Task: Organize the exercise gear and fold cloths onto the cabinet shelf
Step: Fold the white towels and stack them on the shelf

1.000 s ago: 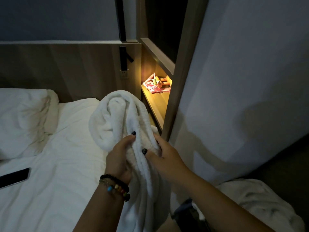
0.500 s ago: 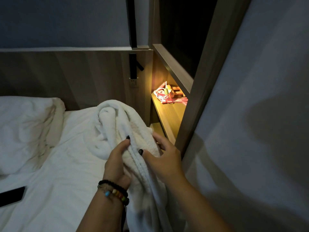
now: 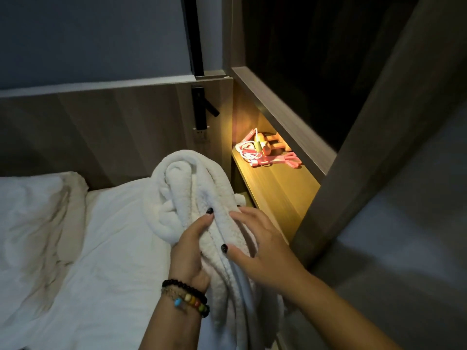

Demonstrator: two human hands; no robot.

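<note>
A thick white fleecy cloth (image 3: 184, 188) is bunched up and held over the bed's right edge. My left hand (image 3: 189, 248), with bead bracelets on the wrist, grips the cloth from the left, thumb on top. My right hand (image 3: 260, 248) holds the cloth from the right, its thumb pressed into the folds and fingers spread over the far side. Behind the cloth, the lit wooden cabinet shelf (image 3: 278, 188) carries pink exercise gear (image 3: 265, 150): a jump rope, small dumbbells and a resistance band at its far end.
A white bed (image 3: 101, 248) with a rumpled pillow (image 3: 30, 210) fills the left. A wooden headboard (image 3: 101, 127) stands behind it. A dark cabinet frame post (image 3: 353, 147) and a grey wall panel (image 3: 417, 198) close off the right.
The view has tilted up and closer to the shelf. Both hands keep hold of the cloth; my right hand's fingers have spread further over its right side.
</note>
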